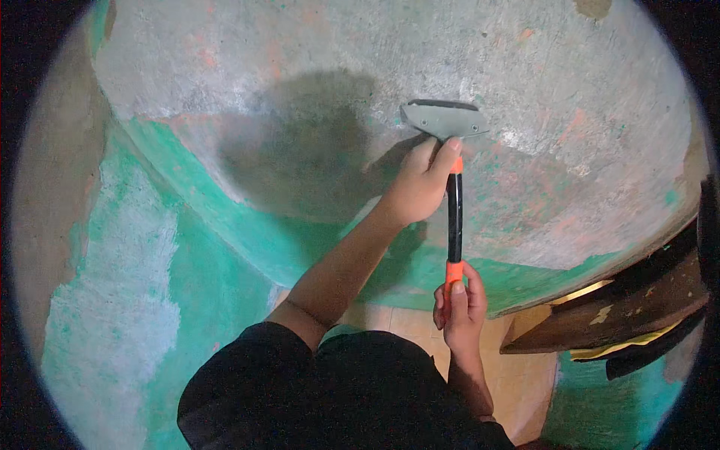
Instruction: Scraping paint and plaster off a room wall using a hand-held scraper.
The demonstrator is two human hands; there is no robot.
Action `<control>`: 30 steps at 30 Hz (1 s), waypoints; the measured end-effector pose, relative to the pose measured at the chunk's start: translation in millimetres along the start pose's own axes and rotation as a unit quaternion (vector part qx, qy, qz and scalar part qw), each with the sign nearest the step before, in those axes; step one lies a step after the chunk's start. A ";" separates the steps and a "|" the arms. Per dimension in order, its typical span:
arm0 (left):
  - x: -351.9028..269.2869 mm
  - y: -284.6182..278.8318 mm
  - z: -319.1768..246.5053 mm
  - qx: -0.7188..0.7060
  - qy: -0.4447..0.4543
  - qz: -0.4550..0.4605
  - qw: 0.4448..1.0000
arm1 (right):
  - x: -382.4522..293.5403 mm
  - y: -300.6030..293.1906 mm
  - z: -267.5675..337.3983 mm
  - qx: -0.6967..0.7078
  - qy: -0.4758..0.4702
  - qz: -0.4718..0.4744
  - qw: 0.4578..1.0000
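Note:
A long-handled scraper (454, 216) with a wide grey head, a black shaft and orange grip parts is held upright in the picture against a wall (540, 73). My left hand (424, 180) grips its neck just below the head, thumb pointing up along it. Lower down, my right hand (460, 309) is closed around the orange end of the handle. The head's dark edge lies at the wall's patchy grey surface, which shows pink and green flecks; whether it touches cannot be told. Green paint (225, 191) covers the lower band of the wall.
Another wall (135, 281) with green and pale patches meets this one at a corner on the left. Pale floor tiles (410, 326) show below. At the right stands a dark brown wooden piece (607, 315) with a yellow strip along it. My shadow falls on the wall.

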State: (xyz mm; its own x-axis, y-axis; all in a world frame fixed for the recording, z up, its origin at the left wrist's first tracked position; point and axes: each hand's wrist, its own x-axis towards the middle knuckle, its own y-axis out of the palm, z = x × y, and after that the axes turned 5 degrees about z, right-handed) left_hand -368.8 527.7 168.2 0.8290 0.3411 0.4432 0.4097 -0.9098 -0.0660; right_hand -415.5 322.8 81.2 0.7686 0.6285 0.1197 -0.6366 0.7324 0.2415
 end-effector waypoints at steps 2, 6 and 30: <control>1.3 -3.8 8.5 0.018 -0.021 0.003 1.000 | -2.4 3.8 3.9 -0.023 0.000 -0.007 1.000; -7.8 -1.1 6.4 0.000 -0.016 0.007 1.000 | -6.8 0.5 -8.5 -0.003 0.004 0.007 1.000; -10.7 -10.7 12.5 0.028 -0.011 -0.032 0.999 | -6.6 9.0 -7.6 -0.009 0.029 0.003 1.000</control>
State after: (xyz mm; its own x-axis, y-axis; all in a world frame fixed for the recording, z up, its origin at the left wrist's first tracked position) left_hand -377.3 536.7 152.9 0.8079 0.4042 0.4289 0.4825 -0.8716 -0.0873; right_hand -426.8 327.2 75.2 0.7602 0.6464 0.0645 -0.6423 0.7331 0.2234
